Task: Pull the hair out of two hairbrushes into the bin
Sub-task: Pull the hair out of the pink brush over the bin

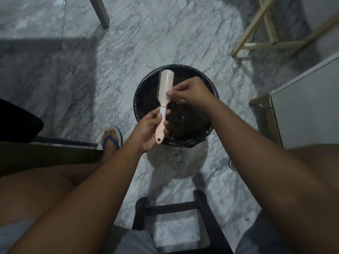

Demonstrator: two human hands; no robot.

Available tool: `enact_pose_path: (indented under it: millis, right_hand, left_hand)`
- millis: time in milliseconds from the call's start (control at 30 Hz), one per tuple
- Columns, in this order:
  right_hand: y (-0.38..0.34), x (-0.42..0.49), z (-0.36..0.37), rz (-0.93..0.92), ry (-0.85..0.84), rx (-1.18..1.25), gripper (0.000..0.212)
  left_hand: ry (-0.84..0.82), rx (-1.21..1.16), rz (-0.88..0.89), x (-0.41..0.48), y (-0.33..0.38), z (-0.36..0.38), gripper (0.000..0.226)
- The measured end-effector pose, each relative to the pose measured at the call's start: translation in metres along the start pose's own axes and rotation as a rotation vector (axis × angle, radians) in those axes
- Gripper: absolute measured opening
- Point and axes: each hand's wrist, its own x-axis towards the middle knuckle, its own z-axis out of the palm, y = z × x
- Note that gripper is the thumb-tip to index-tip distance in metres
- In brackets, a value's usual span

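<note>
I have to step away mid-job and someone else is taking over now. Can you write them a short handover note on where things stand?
Left hand: grips the handle of the pink hairbrush, holding it over the bin.
Right hand: pinches at the bristles near the lower end of the brush head.
Bin: black-lined, on the floor just in front of the knees.
Done: unclear; the picture is too dim to tell whether there is hair in the bin or in the bristles.
Left: finish this hairbrush, then do the second hairbrush, which is not in view.
</note>
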Motion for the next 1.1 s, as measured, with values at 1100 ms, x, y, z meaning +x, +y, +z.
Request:
enact_pose_path:
  millis: [1100]
  right_hand:
    - [-0.014,0.028,0.019,-0.043,0.181,-0.389,0.077]
  left_hand:
    - [0.061,0.179,0.022,-0.004,-0.006,0.005,0.028]
